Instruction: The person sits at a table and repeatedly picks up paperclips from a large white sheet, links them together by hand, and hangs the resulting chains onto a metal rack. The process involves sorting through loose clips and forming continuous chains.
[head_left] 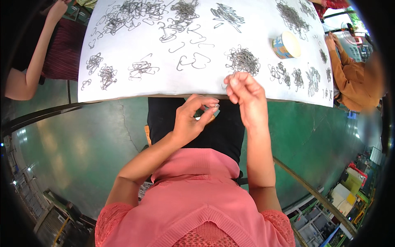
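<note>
Just off the table's near edge, my left hand (190, 117) pinches a small shiny metal piece (216, 106) between thumb and fingertips. Most of that piece is hidden, so its kind is unclear. My right hand (249, 96) is raised at the edge, thumb and fingers closed together; a faint thin glint shows by the fingertips, too small to name. Right beyond it lies a dense pile of dark wire hooks (243, 61). Several loose S-shaped hooks (194, 60) are spread on the white table covering (173, 84) to its left.
Larger heaps of hooks (135, 14) cover the far left. A paper cup (286, 45) stands on the right, near smaller hook piles (298, 78). One person's arm (37, 53) is at the left side; another person in brown (356, 82) sits at the right.
</note>
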Demonstrator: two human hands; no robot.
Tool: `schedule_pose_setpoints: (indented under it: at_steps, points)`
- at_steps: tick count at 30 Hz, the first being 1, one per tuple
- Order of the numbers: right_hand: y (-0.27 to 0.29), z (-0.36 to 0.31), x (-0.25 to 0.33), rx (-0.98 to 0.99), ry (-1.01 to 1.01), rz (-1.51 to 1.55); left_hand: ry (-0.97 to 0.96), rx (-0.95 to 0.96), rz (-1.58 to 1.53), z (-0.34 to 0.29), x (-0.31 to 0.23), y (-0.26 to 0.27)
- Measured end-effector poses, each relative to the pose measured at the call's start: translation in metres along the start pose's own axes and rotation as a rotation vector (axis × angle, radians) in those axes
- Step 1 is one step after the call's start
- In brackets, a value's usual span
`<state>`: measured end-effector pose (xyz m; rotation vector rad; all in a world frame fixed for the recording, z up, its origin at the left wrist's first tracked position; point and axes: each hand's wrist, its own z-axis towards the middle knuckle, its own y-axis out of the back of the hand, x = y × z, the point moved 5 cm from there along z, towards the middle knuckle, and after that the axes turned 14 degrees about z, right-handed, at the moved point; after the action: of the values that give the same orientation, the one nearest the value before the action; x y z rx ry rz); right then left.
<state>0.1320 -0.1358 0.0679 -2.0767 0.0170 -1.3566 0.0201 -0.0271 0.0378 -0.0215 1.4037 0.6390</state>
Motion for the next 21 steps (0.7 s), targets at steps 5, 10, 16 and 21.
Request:
schedule_pose_setpoints:
  at_steps: [5,10,16,21]
  points:
    - [-0.025,0.079,-0.006,0.132,0.131,-0.572,-0.024,0.004,-0.004,0.002,-0.001,0.003]
    - [-0.027,0.122,-0.030,0.143,0.171,-1.111,-0.039,-0.039,-0.061,0.000,-0.003,0.008]
    - [-0.045,0.162,-0.025,0.202,0.344,-1.219,-0.032,-0.004,-0.119,-0.005,0.003,0.010]
    - [-0.092,0.169,-0.044,0.404,0.410,-1.378,-0.047,0.037,-0.136,-0.004,0.006,0.012]
